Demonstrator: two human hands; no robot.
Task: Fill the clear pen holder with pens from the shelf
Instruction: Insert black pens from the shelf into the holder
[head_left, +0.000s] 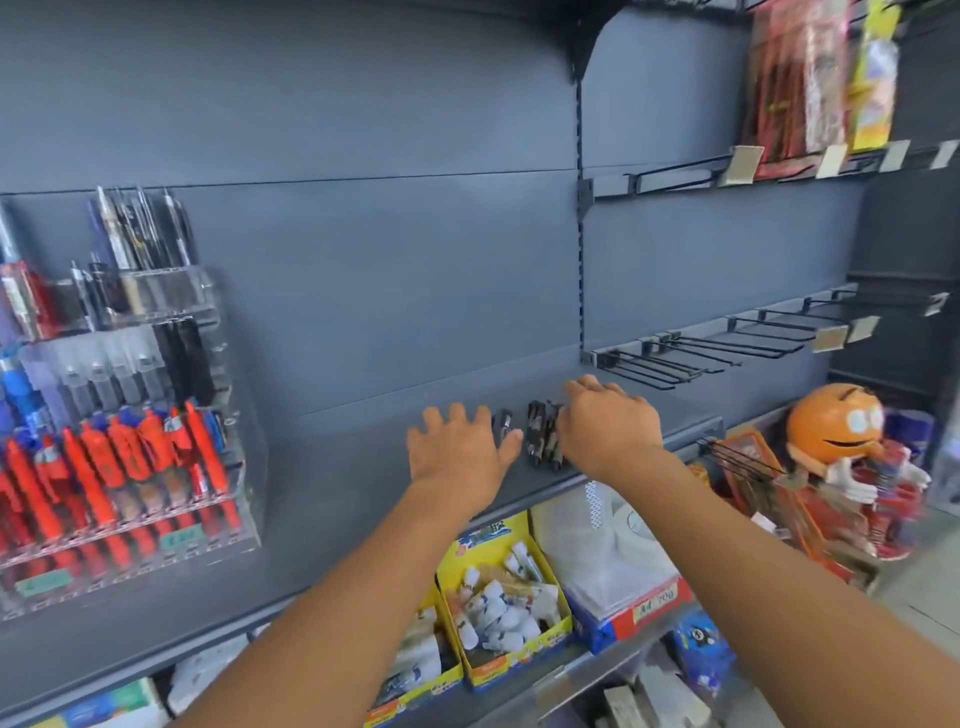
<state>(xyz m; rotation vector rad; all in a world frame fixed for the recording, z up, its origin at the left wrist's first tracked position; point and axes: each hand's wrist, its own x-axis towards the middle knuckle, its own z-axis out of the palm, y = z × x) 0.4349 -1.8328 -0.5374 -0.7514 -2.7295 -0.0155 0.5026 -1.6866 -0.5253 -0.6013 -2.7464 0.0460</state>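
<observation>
Several dark pens (540, 436) lie loose on the grey shelf (322, 499), between my two hands. My left hand (457, 447) hovers flat just left of them with its fingers spread, holding nothing. My right hand (605, 426) reaches over the right end of the pens, its fingers curled down onto them; the fingertips are hidden, so the grip is unclear. The clear pen holder (119, 426), a tiered acrylic rack, stands at the shelf's left end with black, blue and red pens in it.
Empty black wire hooks (727, 348) stick out from the back panel on the right. An orange round-headed figure (836, 431) stands right of the shelf. Below the shelf's edge sit a yellow box of small tubes (498, 603) and paper packs (618, 566).
</observation>
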